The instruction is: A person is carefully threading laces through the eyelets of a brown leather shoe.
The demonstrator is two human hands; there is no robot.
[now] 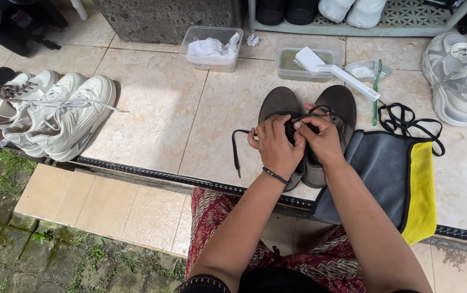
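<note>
- A pair of dark shoes (320, 116) is stood on the tiled floor (152, 103), near its front edge, beside a grey and yellow cloth (391, 173).
- A black lace (236, 152) is pinched by the left hand (277, 146); the fingers are closed on it.
- The right hand (323, 140) is curled narrowly at the eyelets, also on the lace.
- Lace work on the left shoe appears to be in hand; a steady pull through the eyelets is judged necessary.
</note>
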